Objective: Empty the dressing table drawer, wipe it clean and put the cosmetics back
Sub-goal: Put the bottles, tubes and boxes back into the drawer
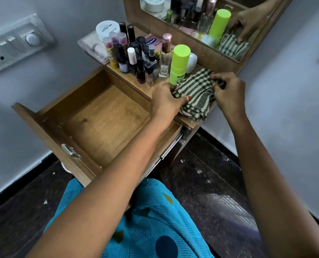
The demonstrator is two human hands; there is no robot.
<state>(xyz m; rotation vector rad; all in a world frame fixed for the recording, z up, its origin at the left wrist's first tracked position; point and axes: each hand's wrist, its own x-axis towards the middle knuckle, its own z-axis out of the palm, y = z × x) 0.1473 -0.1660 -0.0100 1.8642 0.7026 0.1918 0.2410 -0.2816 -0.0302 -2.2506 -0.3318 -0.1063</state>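
Observation:
The wooden drawer [102, 116] is pulled out and holds nothing. A green-and-white striped cloth [194, 94] lies bunched on the right end of the dressing table top [184, 121]. My left hand [166, 101] grips the cloth's left edge, and my right hand [227, 90] pinches its upper right part. Several cosmetics stand on the table top behind the drawer: a lime-green bottle [179, 64], a clear perfume bottle [165, 56], dark nail polish bottles [140, 67], lipsticks [114, 49] and a white jar [107, 29].
A mirror [210, 21] rises behind the table top and reflects the bottles and my right hand. A switchboard [15, 45] is on the left wall. The drawer front has a metal handle [68, 149]. Dark stone floor lies below, and my blue patterned clothing [145, 220] is at the bottom.

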